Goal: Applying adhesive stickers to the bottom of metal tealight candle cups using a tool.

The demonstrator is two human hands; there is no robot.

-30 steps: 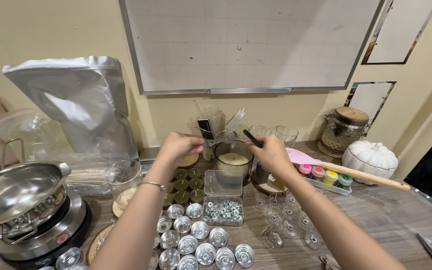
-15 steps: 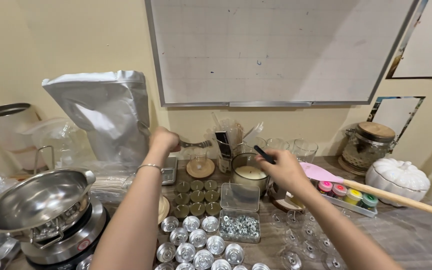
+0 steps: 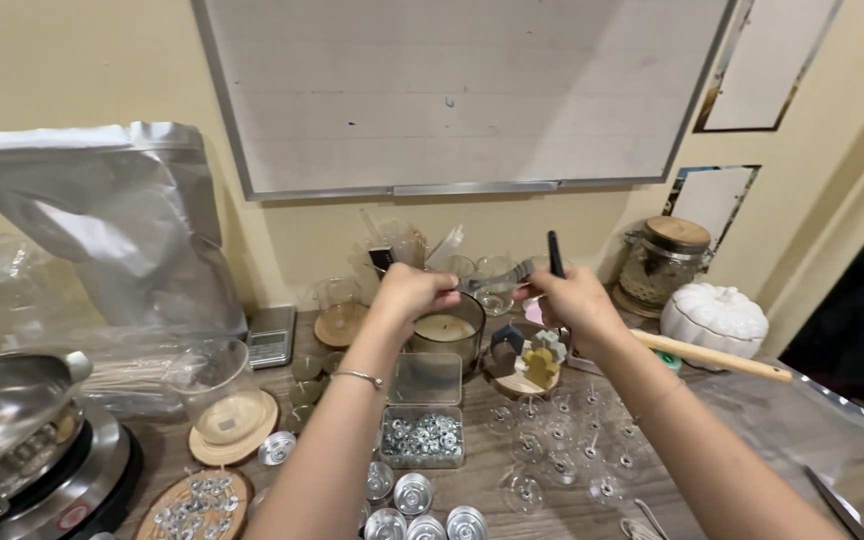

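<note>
1. Two bare hands meet above a glass candle jar (image 3: pixel 446 330) that stands near the back edge of the desk (image 3: pixel 752 420), just below a whiteboard (image 3: pixel 462 90) on the wall.
2. The left hand (image 3: pixel 410 292) is closed over the jar's rim, fingers pinched on one end of a thin metal strip (image 3: pixel 500 280) that spans the gap between the hands.
3. The right hand (image 3: pixel 574 298) is pressed shut around a slim black tool (image 3: pixel 555 254), which points upward; whether it also grips the strip's other end cannot be told.
4. Just in front of the jar lies a clear box of small metal discs (image 3: pixel 422 438); round tin cups (image 3: pixel 414 494) crowd the front edge.
5. Right of the jar, small clear glasses (image 3: pixel 562 440) stand in rows, with a wooden stick (image 3: pixel 712 356) and a white pumpkin-shaped pot (image 3: pixel 714 320) beyond.
6. At the left edge sit a steel pot on a burner (image 3: pixel 12 440), a silver foil bag (image 3: pixel 112 230) and a glass beaker (image 3: pixel 214 388).
</note>
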